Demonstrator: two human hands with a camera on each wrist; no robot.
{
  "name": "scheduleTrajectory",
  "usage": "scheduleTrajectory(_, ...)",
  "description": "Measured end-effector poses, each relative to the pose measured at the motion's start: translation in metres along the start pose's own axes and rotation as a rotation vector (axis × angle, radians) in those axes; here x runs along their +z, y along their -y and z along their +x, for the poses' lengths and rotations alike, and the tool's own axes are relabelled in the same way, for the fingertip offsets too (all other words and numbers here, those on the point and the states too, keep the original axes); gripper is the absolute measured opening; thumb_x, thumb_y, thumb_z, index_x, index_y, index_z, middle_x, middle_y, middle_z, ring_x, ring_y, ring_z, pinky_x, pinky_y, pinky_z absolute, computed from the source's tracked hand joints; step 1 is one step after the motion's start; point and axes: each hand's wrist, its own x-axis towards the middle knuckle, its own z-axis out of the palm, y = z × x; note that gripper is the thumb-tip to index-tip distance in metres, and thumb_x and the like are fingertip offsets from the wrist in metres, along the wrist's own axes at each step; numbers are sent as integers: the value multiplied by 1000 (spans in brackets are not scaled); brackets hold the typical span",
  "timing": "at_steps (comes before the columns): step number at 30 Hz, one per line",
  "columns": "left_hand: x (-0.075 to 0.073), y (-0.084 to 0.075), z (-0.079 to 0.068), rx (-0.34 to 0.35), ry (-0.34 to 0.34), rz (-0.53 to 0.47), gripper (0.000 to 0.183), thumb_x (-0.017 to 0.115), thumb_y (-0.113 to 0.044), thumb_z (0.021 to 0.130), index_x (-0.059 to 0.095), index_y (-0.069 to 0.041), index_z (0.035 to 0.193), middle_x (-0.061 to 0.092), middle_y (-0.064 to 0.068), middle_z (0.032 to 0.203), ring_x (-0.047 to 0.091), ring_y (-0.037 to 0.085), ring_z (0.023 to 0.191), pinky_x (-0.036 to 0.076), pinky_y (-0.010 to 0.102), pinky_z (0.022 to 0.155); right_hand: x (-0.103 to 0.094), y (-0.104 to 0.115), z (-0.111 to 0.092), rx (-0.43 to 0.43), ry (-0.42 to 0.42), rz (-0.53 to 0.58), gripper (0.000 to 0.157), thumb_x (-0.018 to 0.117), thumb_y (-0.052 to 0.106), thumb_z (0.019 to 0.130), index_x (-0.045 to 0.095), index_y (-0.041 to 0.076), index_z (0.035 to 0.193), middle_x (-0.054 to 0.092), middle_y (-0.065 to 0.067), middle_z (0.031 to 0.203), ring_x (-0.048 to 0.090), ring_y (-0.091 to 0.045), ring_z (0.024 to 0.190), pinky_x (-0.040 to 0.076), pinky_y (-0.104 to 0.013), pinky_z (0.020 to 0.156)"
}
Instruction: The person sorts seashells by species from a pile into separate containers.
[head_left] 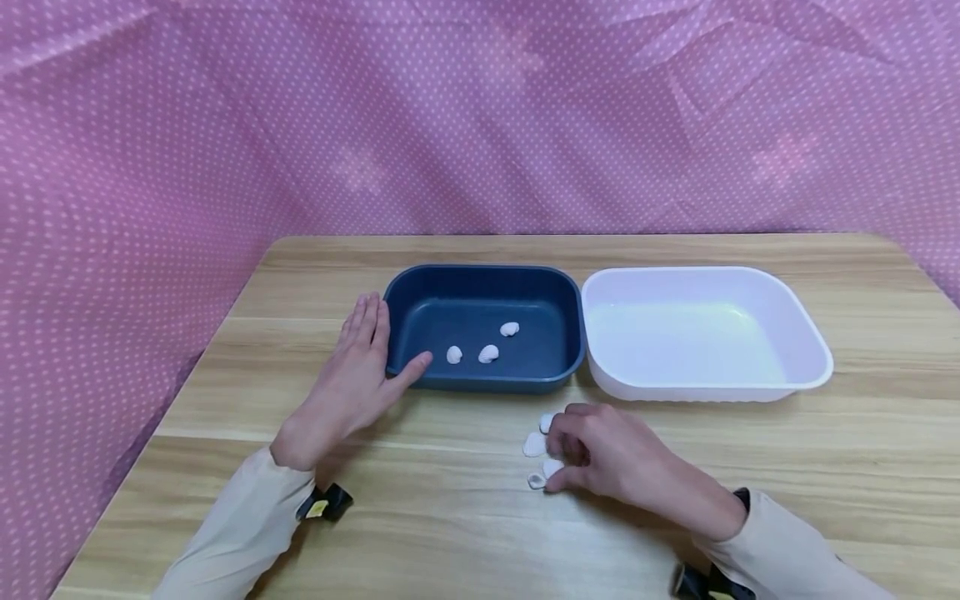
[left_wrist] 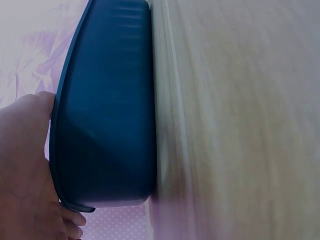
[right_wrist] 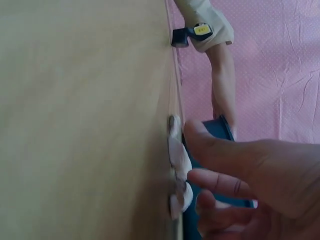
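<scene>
My left hand [head_left: 351, 375] lies along the left end of a dark blue plastic basin [head_left: 483, 385], fingers straight and thumb over the near rim. Inside the basin are three white seashells, one of them a rounded shell [head_left: 488, 354] near the middle. On the table in front, my right hand [head_left: 611, 450] is at a small cluster of white seashells [head_left: 534, 445], its fingers bent and thumb apart from them. In the right wrist view the fingertips come right up to the shells [right_wrist: 179, 155], with a gap between thumb and index finger.
A white plastic basin [head_left: 705, 393] stands to the right, close against the blue one. Both are on a light wooden table [head_left: 450, 525]. Pink dotted cloth [head_left: 480, 125] hangs behind the table and along its left side. A dark wrist device [head_left: 325, 502] is at the left cuff.
</scene>
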Motion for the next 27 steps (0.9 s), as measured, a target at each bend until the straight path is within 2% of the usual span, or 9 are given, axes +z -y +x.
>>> scheduleTrajectory(5, 0, 0, 0, 0, -3, -2, 101, 30, -72, 92, 2, 6, 151, -5, 21, 159, -9, 31, 147, 5, 48, 118, -8, -3, 1, -15, 125, 53, 29, 85, 17, 73, 73, 23, 99, 53, 14, 74, 48, -3, 64, 43, -20, 55)
scheduleTrajectory(9, 0, 0, 0, 0, -5, 0, 101, 30, -72, 92, 2, 6, 151, -4, 22, 159, -9, 31, 147, 5, 48, 118, -7, -6, 2, -38, 179, 78, 28, 81, 11, 76, 74, 21, 101, 53, 15, 75, 48, -2, 65, 44, -19, 57)
scheduleTrajectory(20, -1, -1, 1, 4, -7, 1, 102, 30, -72, 92, 3, 7, 151, -4, 22, 159, -8, 31, 147, 6, 48, 118, -3, -8, 2, -73, 156, 111, 21, 81, 9, 77, 69, 18, 93, 49, 13, 71, 46, -1, 65, 43, -19, 58)
scheduleTrajectory(27, -1, -1, 1, -4, 5, -4, 101, 30, -72, 92, 2, 6, 151, -6, 21, 159, -10, 30, 146, 5, 48, 118, -1, -9, 3, -98, 119, 89, 19, 79, 10, 79, 68, 16, 93, 48, 12, 70, 45, 0, 63, 42, -18, 57)
